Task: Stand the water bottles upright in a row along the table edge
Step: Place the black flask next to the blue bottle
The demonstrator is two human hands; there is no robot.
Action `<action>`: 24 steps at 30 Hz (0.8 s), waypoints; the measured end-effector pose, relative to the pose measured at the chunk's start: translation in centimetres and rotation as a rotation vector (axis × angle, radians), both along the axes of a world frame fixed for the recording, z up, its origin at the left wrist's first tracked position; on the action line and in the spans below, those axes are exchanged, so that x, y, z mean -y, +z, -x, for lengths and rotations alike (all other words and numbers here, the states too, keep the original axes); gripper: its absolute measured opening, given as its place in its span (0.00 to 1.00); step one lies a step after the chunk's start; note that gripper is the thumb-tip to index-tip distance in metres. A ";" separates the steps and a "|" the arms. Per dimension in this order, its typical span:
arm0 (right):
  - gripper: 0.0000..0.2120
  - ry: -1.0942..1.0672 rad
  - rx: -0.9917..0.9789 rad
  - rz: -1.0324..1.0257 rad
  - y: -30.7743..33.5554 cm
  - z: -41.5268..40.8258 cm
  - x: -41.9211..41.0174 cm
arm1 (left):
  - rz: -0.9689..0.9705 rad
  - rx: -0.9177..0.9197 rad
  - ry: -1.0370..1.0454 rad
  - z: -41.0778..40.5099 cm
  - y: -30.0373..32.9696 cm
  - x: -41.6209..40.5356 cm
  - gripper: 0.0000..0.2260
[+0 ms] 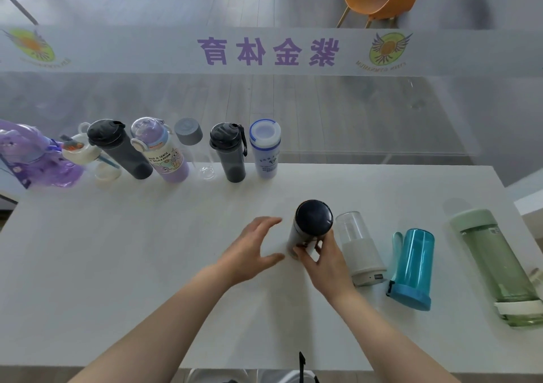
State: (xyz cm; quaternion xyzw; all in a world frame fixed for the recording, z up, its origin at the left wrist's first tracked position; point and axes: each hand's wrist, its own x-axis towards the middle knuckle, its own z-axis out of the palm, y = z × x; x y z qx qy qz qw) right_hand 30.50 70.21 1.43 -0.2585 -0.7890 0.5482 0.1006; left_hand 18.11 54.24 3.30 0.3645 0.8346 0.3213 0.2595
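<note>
Nearest, the right hand [320,257] grips the lower body of the dark-capped bottle [308,227], which stands roughly upright mid-bench. The left hand [252,247] hovers just beside it, fingers spread, holding nothing. To the right, three bottles lie on the white bench [117,265]: a clear-and-white bottle [361,250], a blue bottle [414,268] and a green bottle [499,265]. Along the far edge stands a row: purple bottle [32,159], white-lidded bottle [88,153], black bottle [120,147], lilac bottle [164,150], clear grey-capped bottle [191,138], second black bottle [230,153], white-and-blue bottle [264,150].
</note>
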 end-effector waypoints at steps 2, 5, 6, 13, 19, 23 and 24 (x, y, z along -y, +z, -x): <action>0.29 0.031 0.018 -0.008 0.0 0.7 -0.8 | 0.232 -0.072 0.045 0.9 -1.9 2.0 0.35; 0.28 0.089 0.035 0.009 0.1 2.2 -2.5 | 0.600 -0.153 0.074 2.0 -4.3 4.3 0.43; 0.27 0.107 0.039 -0.001 0.1 2.8 -3.1 | 0.677 -0.142 0.079 2.2 -4.8 4.9 0.45; 0.26 0.122 0.066 -0.062 0.7 7.5 -6.0 | 0.805 -0.142 0.077 1.7 -6.4 5.6 0.52; 0.28 0.136 0.085 -0.062 0.9 11.6 -8.3 | 0.831 -0.112 0.095 1.8 -6.5 5.3 0.53; 0.28 0.151 0.098 -0.071 1.0 14.3 -9.7 | 0.852 -0.106 0.097 2.0 -6.7 5.1 0.54; 0.28 0.154 0.098 -0.071 1.1 14.9 -10.0 | 0.854 -0.103 0.096 2.1 -6.7 5.1 0.54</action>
